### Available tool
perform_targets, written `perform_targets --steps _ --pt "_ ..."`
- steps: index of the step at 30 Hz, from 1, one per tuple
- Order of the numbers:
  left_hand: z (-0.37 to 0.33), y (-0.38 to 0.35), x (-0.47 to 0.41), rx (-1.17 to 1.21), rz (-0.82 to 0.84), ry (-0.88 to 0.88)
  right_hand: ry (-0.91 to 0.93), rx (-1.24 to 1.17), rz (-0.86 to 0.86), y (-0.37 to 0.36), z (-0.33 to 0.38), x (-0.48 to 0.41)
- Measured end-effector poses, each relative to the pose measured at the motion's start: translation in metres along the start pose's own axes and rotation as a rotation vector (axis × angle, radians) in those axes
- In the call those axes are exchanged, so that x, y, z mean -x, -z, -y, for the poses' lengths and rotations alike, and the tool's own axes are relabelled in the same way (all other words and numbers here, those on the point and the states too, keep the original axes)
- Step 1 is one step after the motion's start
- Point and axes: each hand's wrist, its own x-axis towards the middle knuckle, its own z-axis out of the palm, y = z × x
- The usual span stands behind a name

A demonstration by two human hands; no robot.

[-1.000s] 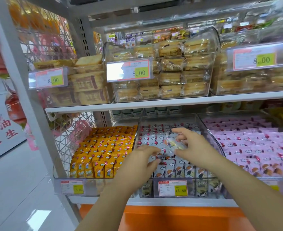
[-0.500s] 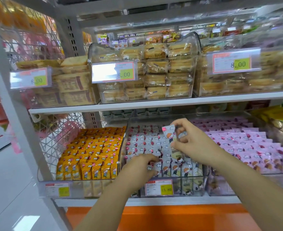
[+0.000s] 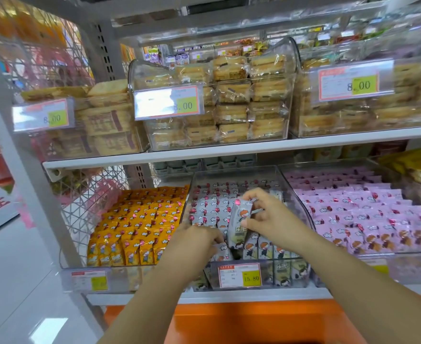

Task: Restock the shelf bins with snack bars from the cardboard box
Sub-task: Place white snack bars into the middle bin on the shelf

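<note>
Since half a second earlier, the held packet had come down from above the back rows to the front rows, and the view had shifted slightly to the right.

At the left of the lower shelf, the clear plastic bin of orange snack packets [image 3: 140,219] sat full and untouched. Just right of it, the left hand [image 3: 194,242] reached into the clear plastic middle bin [image 3: 301,202]. Its fingers were bent down against the front rows of grey packets [image 3: 212,207], much as before. Whether it pinched one of them or only pressed them aside could not be told.

The grey cartoon-printed snack bar packet [image 3: 239,219] stood nearly upright and slightly tilted, with its lower end among the front rows. The right hand [image 3: 271,217] gripped its upper part, thumb on the near face and fingers curled over the top. Below, a white and yellow price tag reading 15.80 [image 3: 239,275] hung on the bin's front wall.

To the right lay the clear plastic bin of pink snack packets [image 3: 368,212].
</note>
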Motion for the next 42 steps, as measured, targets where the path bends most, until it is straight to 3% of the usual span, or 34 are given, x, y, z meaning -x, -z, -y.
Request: perform_targets --steps 12,19,23,25,28,30,34,37,40,42 --pt "0.000 -0.022 -0.004 0.009 -0.058 0.075 -0.021 0.534 0.236 -0.017 -0.004 0.002" --pt "-0.002 -0.019 -0.003 0.160 -0.076 0.043 0.009 0.517 0.359 -0.007 0.000 0.006" --pt "-0.001 -0.019 -0.003 0.281 -0.077 0.053 0.051 0.604 0.268 -0.019 -0.006 0.008" --pt "-0.003 -0.019 -0.002 0.365 -0.113 0.051 0.027 0.533 0.250 -0.015 -0.008 0.008" --pt "-0.009 -0.019 -0.005 0.340 -0.154 -0.001 -0.016 0.332 0.008 0.013 -0.006 0.008" --pt "-0.016 -0.020 -0.007 0.306 -0.068 -0.011 0.015 0.451 -0.132 0.029 -0.009 0.008" --pt "-0.022 -0.023 -0.013 0.219 0.114 0.011 0.008 0.894 0.000 0.032 -0.022 0.007" --pt "-0.021 -0.025 -0.016 0.166 0.140 -0.005 0.001 1.018 0.102 0.027 -0.028 0.000" --pt "-0.020 -0.028 -0.017 0.195 0.104 0.021 -0.002 0.921 0.074 0.028 -0.029 -0.004" --pt "-0.022 -0.027 -0.016 0.261 0.026 0.048 0.001 0.727 -0.043 0.032 -0.027 -0.004"
